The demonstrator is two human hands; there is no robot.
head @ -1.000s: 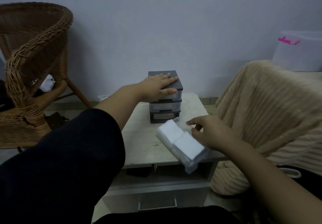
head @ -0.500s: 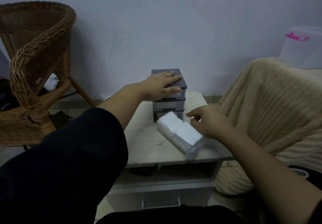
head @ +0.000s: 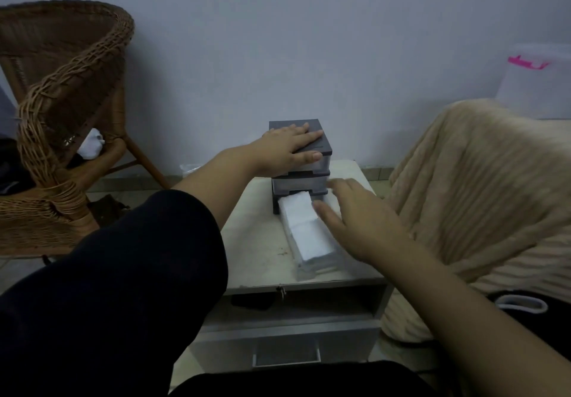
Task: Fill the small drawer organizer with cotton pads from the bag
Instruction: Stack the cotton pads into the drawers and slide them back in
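A small grey drawer organizer (head: 301,182) with stacked translucent drawers stands at the back of a low white bedside table (head: 256,242). My left hand (head: 289,149) rests flat on its dark top, fingers straight. A clear bag of white cotton pads (head: 306,233) lies on the table in front of the organizer, its far end against the lowest drawer. My right hand (head: 355,217) hovers over the right side of the bag with fingers spread, reaching toward the lower drawers; it is blurred and holds nothing.
A wicker chair (head: 61,125) stands to the left, with a white object on its seat. A beige ribbed blanket (head: 482,199) covers furniture on the right. A translucent box (head: 537,81) with a pink mark sits behind it. The table has an open shelf and a drawer (head: 285,347) below.
My right hand let go of the bag and moved forward toward the organizer's lower drawers. The bag now lies straighter, pointing at the organizer. My left hand stayed on the top.
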